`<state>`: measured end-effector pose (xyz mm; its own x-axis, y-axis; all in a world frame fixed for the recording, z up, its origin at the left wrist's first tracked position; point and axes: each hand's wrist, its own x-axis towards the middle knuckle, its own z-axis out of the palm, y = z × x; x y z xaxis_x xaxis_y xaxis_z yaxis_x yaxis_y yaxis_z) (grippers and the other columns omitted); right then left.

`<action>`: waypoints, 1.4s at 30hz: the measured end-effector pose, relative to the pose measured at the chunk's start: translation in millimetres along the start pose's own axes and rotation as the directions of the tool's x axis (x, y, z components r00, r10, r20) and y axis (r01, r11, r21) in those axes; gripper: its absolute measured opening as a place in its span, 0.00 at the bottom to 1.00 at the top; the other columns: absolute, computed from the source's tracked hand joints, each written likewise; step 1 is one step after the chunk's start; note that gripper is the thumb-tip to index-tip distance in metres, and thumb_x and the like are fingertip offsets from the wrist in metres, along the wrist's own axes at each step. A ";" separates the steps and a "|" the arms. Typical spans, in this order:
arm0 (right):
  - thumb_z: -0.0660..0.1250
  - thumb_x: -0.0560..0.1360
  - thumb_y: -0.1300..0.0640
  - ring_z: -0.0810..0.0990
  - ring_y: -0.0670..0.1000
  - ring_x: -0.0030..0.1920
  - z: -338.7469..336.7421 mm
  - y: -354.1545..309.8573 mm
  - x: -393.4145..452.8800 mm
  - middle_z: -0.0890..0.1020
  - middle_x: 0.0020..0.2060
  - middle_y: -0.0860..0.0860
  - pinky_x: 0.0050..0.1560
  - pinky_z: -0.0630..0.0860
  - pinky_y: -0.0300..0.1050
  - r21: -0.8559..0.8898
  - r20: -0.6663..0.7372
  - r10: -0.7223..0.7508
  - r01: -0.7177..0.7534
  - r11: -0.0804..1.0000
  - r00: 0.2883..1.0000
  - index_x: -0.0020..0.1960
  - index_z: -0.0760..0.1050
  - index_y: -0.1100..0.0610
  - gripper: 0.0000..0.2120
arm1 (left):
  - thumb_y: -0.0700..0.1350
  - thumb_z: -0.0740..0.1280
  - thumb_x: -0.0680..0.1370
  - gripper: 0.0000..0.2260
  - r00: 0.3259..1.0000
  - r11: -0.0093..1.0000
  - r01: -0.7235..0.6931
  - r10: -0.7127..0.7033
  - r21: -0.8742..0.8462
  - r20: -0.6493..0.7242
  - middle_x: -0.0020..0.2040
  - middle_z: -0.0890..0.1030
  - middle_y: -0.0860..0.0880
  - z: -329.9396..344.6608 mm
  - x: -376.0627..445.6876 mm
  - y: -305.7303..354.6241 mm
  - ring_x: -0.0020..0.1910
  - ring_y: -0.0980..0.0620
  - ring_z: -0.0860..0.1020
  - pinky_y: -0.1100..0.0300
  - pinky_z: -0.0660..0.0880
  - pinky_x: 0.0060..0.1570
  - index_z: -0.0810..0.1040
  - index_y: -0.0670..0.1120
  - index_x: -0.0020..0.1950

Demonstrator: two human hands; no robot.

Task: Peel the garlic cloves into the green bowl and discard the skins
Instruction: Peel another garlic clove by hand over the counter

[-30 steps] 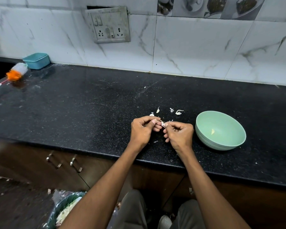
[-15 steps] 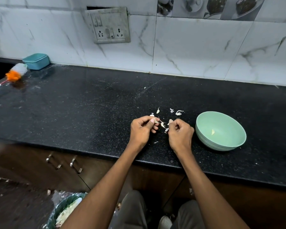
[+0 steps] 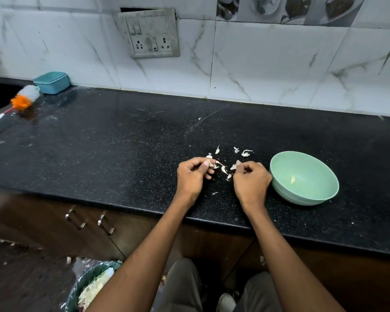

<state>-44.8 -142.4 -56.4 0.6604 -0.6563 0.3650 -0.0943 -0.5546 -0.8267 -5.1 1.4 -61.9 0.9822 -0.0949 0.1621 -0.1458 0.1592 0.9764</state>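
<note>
Left hand (image 3: pixel 193 176) pinches a small pale garlic clove (image 3: pixel 210 163) between thumb and curled fingers, just above the black speckled stone countertop (image 3: pixel 122 143). Right hand (image 3: pixel 251 181) sits just beside it, fingers curled, pinching a thin whitish scrap of garlic skin (image 3: pixel 235 165) at the fingertips. The two hands are slightly apart; loose papery white skin pieces (image 3: pixel 223 169) lie on the countertop between them.

Nearer the camera, below the counter edge, a lined waste bin holding pale scraps (image 3: pixel 92 287) stands on the floor at lower left, beside dark wooden cabinet doors with metal handles (image 3: pixel 77 219).

Round pale green plastic bowl (image 3: pixel 302 194) stands upright on the countertop just right of the right hand; one small yellowish peeled clove (image 3: pixel 292 179) lies inside it.

Beyond the hands, further skin fragments (image 3: pixel 244 153) are scattered on the counter. At far left lie an orange-and-white bristled brush (image 3: pixel 24 99) and a teal rectangular plastic box (image 3: pixel 52 82) against the white marble-pattern wall tiles (image 3: pixel 257 64). A grey switch-and-socket plate (image 3: pixel 152 33) is mounted on the wall.
</note>
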 end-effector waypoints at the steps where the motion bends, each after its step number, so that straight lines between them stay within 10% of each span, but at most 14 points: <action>1: 0.72 0.76 0.58 0.75 0.52 0.35 0.0 1.3 0.5 0.79 0.33 0.54 0.43 0.64 0.41 0.009 -0.024 0.019 -0.018 1.000 1.000 0.33 0.78 0.58 0.13 | 0.34 0.65 0.82 0.08 1.000 1.000 0.002 -0.002 -0.001 -0.004 0.43 0.85 0.44 -0.2 0.1 -0.5 0.38 0.51 0.80 0.62 0.77 0.36 0.84 0.34 0.51; 12: 0.64 0.70 0.71 0.74 0.50 0.44 -4.3 -9.4 -7.7 0.77 0.48 0.55 0.47 0.62 0.30 -0.086 0.062 -0.107 0.112 0.990 0.992 0.52 0.79 0.62 0.13 | 0.34 0.66 0.81 0.08 1.000 1.000 0.013 -0.013 0.006 -0.009 0.44 0.85 0.41 -0.5 0.6 -1.2 0.38 0.51 0.80 0.62 0.77 0.37 0.85 0.36 0.50; 19: 0.67 0.75 0.66 0.73 0.46 0.26 -3.5 -4.2 -12.6 0.79 0.28 0.48 0.31 0.70 0.36 -0.009 0.233 -0.145 0.152 0.988 0.962 0.42 0.83 0.57 0.08 | 0.34 0.66 0.81 0.08 1.000 1.000 0.025 -0.025 0.015 -0.015 0.42 0.86 0.44 -0.5 0.1 -1.8 0.38 0.51 0.81 0.61 0.77 0.38 0.85 0.37 0.49; 28: 0.62 0.76 0.68 0.81 0.57 0.58 5.0 5.2 15.3 0.85 0.55 0.56 0.66 0.74 0.49 -0.050 0.136 -0.003 0.010 0.999 0.991 0.59 0.82 0.61 0.16 | 0.34 0.66 0.80 0.08 0.999 0.999 0.028 -0.028 0.030 -0.019 0.41 0.86 0.48 -0.4 -0.8 -0.1 0.38 0.51 0.80 0.61 0.77 0.37 0.86 0.37 0.48; 37: 0.60 0.74 0.73 0.83 0.46 0.48 -0.3 2.4 8.9 0.85 0.44 0.49 0.53 0.77 0.34 0.043 0.283 -0.046 0.035 0.998 0.958 0.55 0.83 0.57 0.19 | 0.34 0.67 0.80 0.08 0.999 0.998 0.043 -0.042 0.052 -0.029 0.40 0.86 0.43 -0.1 -0.8 0.5 0.37 0.51 0.81 0.60 0.77 0.38 0.86 0.38 0.48; 42: 0.60 0.73 0.73 0.82 0.52 0.54 3.0 7.2 10.6 0.85 0.48 0.48 0.61 0.77 0.47 0.037 0.250 -0.057 0.050 0.998 0.967 0.58 0.83 0.56 0.22 | 0.34 0.67 0.80 0.08 0.998 0.998 0.048 -0.047 0.050 -0.032 0.42 0.86 0.43 0.6 -1.5 2.1 0.37 0.52 0.81 0.60 0.77 0.38 0.86 0.37 0.48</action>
<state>-36.3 -151.8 -59.8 0.8297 -0.4749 0.2934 -0.0335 -0.5669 -0.8231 -7.0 1.3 -60.0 0.9912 -0.0708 0.1116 -0.1038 0.1048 0.9891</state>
